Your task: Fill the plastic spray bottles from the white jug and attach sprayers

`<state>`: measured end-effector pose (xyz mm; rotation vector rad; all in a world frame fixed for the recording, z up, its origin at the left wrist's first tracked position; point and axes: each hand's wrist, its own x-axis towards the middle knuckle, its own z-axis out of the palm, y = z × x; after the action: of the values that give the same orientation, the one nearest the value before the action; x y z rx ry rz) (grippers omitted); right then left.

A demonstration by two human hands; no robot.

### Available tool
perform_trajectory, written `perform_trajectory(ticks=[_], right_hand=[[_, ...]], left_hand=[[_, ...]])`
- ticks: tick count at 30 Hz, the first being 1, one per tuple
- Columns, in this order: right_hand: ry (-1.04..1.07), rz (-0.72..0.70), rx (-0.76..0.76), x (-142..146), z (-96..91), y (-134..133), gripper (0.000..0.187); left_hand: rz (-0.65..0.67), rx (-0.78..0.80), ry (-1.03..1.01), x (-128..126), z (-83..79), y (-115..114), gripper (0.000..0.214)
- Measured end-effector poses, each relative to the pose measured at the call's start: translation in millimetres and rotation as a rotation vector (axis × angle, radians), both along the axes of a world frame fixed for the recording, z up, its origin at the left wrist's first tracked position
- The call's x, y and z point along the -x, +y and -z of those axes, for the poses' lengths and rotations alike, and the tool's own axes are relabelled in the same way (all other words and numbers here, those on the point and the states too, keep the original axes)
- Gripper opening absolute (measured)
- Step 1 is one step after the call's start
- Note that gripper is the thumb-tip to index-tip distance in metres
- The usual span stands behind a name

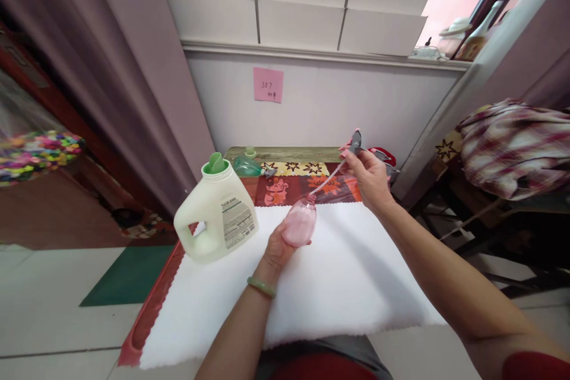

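Note:
My left hand (pixel 276 249) is closed around a small pink spray bottle (pixel 300 222), holding it just above the white cloth (pixel 338 285). My right hand (pixel 369 177) pinches the grey and pink spray head (pixel 355 143), lifted up and to the right of the bottle. The head's clear tube (pixel 327 180) still runs down into the bottle's neck. A large cream detergent jug (pixel 218 214) with a green cap stands on the cloth to the left of my left hand. A green spray bottle (pixel 247 165) lies behind the jug.
The small table (pixel 285 154) has a patterned cloth (pixel 307 181) at the back and a red edge at the left. A pink note (pixel 268 84) is stuck on the wall behind. Plaid fabric (pixel 512 142) is heaped on the right. Purple curtains hang at left.

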<state>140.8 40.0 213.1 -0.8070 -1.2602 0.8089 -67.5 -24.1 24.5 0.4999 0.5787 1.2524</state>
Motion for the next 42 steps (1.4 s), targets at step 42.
perform_trajectory(ticks=[42], right_hand=[[0.205,-0.234,0.314,35,101.6,-49,0.039]], left_hand=[[-0.054,-0.195,0.208,-5,-20.8,-21,0.077]])
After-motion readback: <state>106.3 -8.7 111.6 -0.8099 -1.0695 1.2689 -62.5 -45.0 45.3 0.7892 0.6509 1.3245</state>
